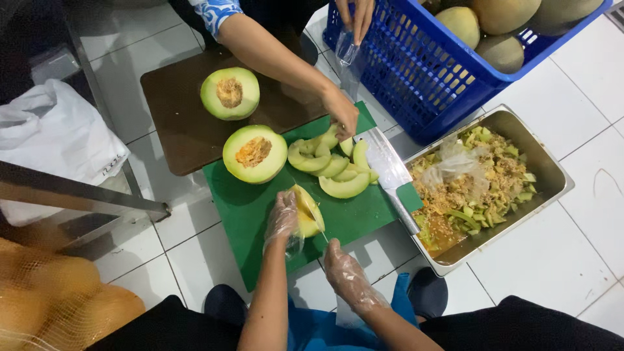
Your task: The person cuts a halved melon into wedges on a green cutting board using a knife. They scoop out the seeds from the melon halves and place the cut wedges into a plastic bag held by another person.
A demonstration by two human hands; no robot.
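Note:
My left hand [281, 220], in a clear plastic glove, holds a yellow-green melon wedge [308, 211] over the green cutting board [247, 214]. My right hand [343, 270], also gloved, is just below it and grips a thin knife [318, 227] whose blade reaches up to the wedge. Several peeled melon slices [335, 170] lie piled at the board's middle. A melon half [255, 153] with its seeds showing rests on the board's far left corner.
Another person's hand [340, 112] touches the slice pile; their other hand [356, 16] holds clear plastic. A cleaver [389, 170] lies on the board's right. A metal tray [549, 170] holds peel and seeds. Also: blue crate [416, 78] of melons, brown board [175, 110] with a melon half [230, 93], netted melons [58, 292].

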